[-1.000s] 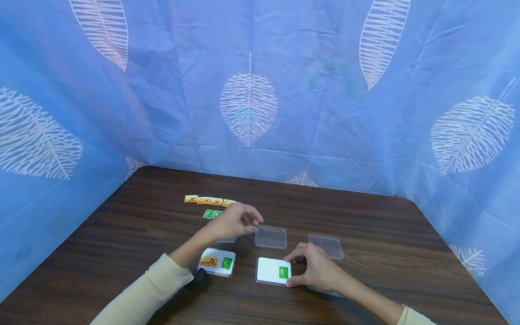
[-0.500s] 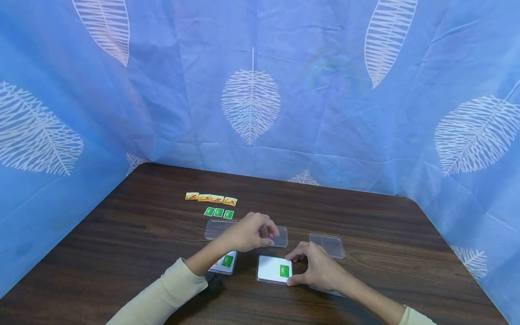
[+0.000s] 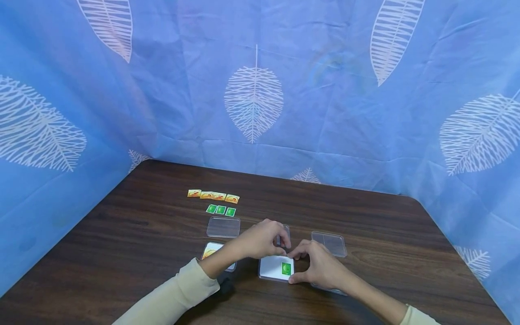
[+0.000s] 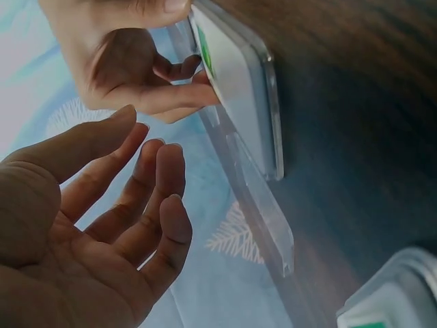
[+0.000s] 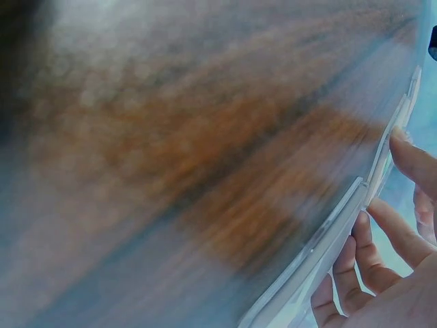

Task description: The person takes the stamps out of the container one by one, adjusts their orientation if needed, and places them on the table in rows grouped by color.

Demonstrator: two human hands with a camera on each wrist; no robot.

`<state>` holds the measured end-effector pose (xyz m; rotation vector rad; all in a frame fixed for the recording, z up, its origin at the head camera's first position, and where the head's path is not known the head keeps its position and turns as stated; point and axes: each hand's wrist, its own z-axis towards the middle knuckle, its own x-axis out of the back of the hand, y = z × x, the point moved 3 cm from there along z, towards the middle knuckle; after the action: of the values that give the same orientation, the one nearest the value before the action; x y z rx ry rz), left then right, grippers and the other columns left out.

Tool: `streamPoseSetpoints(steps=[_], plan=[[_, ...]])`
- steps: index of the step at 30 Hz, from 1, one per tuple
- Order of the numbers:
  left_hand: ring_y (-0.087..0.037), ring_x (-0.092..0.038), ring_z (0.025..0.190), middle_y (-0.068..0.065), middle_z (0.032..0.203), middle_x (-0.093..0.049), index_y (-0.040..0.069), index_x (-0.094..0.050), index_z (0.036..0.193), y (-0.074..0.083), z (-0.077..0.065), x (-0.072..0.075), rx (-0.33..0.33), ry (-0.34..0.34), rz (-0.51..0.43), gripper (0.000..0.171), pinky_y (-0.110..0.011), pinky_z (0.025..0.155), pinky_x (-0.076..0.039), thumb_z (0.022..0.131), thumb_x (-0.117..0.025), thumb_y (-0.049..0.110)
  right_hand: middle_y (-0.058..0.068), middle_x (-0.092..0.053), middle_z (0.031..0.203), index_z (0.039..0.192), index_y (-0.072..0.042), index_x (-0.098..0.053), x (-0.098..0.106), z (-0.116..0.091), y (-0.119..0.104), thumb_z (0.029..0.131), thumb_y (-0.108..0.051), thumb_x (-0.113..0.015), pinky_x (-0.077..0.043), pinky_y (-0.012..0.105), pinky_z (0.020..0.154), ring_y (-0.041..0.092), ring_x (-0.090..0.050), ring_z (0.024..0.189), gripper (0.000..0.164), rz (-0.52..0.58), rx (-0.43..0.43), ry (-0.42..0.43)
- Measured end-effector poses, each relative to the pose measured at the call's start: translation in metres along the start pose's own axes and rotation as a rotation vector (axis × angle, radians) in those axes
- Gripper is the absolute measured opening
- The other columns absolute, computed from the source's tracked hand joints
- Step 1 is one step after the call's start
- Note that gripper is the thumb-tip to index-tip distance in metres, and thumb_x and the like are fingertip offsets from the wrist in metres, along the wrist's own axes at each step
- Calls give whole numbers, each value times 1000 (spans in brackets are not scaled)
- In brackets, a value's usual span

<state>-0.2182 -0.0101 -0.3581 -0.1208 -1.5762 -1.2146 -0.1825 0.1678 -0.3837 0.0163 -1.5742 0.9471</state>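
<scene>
On the dark wooden table lies a flat clear plastic case (image 3: 269, 270) with a white card and a small green picture (image 3: 286, 269) at its right end. My right hand (image 3: 322, 266) holds this case by its right end, thumb at the near corner and forefinger at the far corner. Over the far edge of the case hovers my left hand (image 3: 263, 240), covering part of it in the head view. In the left wrist view the left hand (image 4: 113, 225) has loosely bent fingers with nothing between them, apart from the case (image 4: 249, 102).
Another filled case (image 3: 211, 250) sits at left, partly behind the left forearm. Clear lids (image 3: 223, 227) stand in a row behind, one at right (image 3: 331, 244). Farther back are several yellow pictures (image 3: 213, 196) and three green pictures (image 3: 220, 210). A case (image 3: 334, 291) shows under the right wrist.
My left hand has moved rightward and nearer, from above the lids to the held case's far edge. The right hand keeps its hold on the case.
</scene>
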Motion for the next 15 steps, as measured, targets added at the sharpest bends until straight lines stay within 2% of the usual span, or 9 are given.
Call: streamPoseSetpoints(steps=[7,15], plan=[[-3,-58,81,7,89,-72,9,-80,89,2,2,-7,13,-37,41,5,-22,79,-46,87,-83,6,-9,-66,97,103,-9,-78,0,0,2,73,-35,-95,-48,29,78,9,-57,88,43,5,-13,-3],[-4,-56,79,9,90,-69,9,-80,90,2,3,-17,93,-85,56,6,-18,71,-46,86,-84,8,-10,-66,97,104,-9,-77,-1,-1,1,72,-34,-95,-49,30,80,11,-58,89,44,8,-6,5]])
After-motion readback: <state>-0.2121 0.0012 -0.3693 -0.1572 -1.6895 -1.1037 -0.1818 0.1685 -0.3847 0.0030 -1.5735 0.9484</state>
